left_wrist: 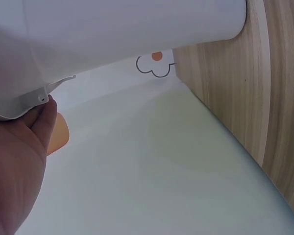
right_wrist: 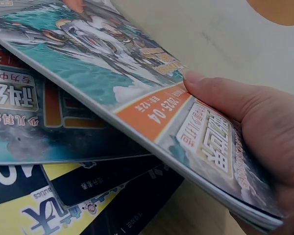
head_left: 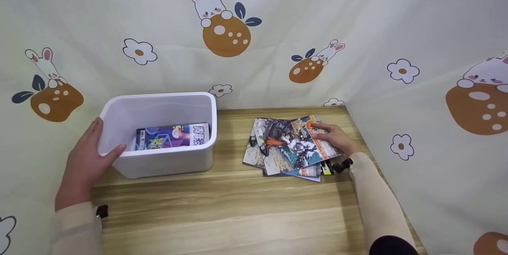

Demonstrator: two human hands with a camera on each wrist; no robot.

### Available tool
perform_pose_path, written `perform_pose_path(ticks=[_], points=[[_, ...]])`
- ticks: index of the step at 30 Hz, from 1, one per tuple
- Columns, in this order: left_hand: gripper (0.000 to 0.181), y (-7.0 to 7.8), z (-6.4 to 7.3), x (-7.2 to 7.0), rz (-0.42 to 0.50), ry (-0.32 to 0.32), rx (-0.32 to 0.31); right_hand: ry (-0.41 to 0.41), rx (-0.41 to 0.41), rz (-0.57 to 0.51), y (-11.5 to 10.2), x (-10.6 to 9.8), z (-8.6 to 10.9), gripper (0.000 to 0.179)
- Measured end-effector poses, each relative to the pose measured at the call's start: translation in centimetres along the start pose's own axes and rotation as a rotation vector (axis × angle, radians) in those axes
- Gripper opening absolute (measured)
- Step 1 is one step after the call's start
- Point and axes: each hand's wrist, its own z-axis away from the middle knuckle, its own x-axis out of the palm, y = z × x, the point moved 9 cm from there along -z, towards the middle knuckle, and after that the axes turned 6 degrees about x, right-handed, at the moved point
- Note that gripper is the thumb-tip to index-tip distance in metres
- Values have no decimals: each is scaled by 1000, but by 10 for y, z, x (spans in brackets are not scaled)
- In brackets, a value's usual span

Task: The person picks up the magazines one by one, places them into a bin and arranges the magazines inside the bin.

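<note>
the top magazine [head_left: 291, 147] is on the pile of other magazines [head_left: 251, 155] on the wooden table [head_left: 238, 215], to the right of the white bin [head_left: 166, 163]. the right hand [head_left: 337, 139] pinches its side, thumb on the cover and fingers tucked under, and that edge tips up off the pile. it looks light and bendy, and the shiny cover may be slippery. the thick spine or a whole edge seems the best place to hold; one corner could crease or tear. the left hand [head_left: 86, 159] grips the bin's rim, its thumb apart from its fingers. another magazine [head_left: 172, 136] lies inside the bin.
</note>
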Motion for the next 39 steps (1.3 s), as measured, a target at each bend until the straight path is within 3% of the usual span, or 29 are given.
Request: perform_pose_path(ticks=[8,11,18,26,34,39], points=[[113,-3,-2,2,6,-4,2,23,59,-36,8,-3,-2,68],[111,-1,-2,0,10,4,16,17,47,-70,7,-1,-2,71],[110,-1,-2,0,9,4,21,-113,96,-252,14,13,1,77],[110,-1,-4,0,4,-5,5,-261,68,-170,14,20,6,81],[111,2,-2,-1,10,-8,-2,-250,39,-121,12,19,7,89],[110,1,-1,-2,8,0,2,-231,56,-225,10,22,7,94]])
